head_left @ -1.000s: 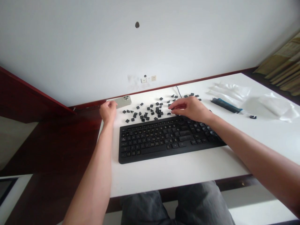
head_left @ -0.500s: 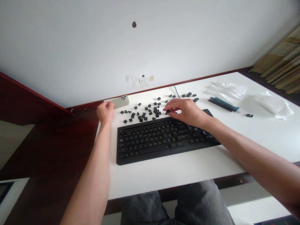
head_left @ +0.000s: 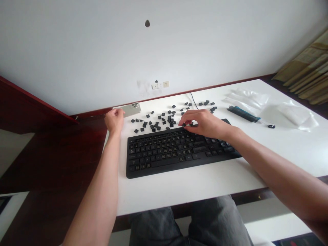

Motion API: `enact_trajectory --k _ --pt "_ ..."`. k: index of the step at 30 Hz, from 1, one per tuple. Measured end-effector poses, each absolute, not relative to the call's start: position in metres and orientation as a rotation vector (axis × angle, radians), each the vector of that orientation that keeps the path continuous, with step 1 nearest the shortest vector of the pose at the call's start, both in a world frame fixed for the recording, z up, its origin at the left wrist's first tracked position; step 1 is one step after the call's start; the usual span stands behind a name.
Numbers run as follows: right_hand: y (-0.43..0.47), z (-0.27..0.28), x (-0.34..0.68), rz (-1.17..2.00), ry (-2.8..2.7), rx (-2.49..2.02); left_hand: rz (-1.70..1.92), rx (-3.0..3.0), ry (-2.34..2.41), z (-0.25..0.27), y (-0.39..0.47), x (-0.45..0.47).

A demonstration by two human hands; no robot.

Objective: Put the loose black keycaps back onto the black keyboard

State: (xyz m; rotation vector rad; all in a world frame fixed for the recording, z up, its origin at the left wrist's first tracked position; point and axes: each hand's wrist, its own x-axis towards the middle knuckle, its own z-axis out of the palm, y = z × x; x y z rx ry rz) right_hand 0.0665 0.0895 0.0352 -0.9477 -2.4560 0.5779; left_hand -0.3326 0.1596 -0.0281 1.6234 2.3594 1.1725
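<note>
A black keyboard [head_left: 159, 163] lies on the white table, with bare sockets showing at many key positions. Several loose black keycaps [head_left: 153, 128] are scattered behind it. My right hand [head_left: 205, 123] reaches over the keyboard's back edge, thumb and fingers pinched around a small black keycap [head_left: 183, 125]; the fingers partly cover it. At the left end of the table, my left hand [head_left: 114, 120] rests with curled fingers against a pale phone [head_left: 130, 110] lying camera side up. Whatever those curled fingers may hold is hidden.
On the right of the table [head_left: 284, 150] lie a dark teal packet [head_left: 242, 113] and crumpled clear plastic bags [head_left: 297, 115]. A thin cable [head_left: 194, 99] runs off the back edge toward the wall. The wall has sockets [head_left: 160, 85].
My right hand has lowered slightly toward the back rows of the keyboard with the keycap between its fingers. My left hand keeps its place by the phone. The view has shifted a little.
</note>
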Motion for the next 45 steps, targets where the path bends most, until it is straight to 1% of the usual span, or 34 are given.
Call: enact_trajectory --k 8,16,26,39,45 --pt "0.076 0.043 0.058 0.792 -2.519 -0.787 1.183 1.599 2.36 -0.024 0.157 -0.328" --pt "0.065 0.047 0.05 0.871 -2.588 -0.785 1.197 1.59 2.368 -0.024 0.158 -0.328" --pt "0.059 0.02 0.031 0.774 -2.503 -0.736 1.197 1.603 2.353 -0.029 0.16 -0.332" --pt "0.053 0.021 0.025 0.73 -2.542 -0.757 1.201 1.584 2.346 -0.028 0.159 -0.33" --pt "0.054 0.021 0.026 0.662 -2.53 -0.829 1.203 1.59 2.335 -0.028 0.158 -0.329"
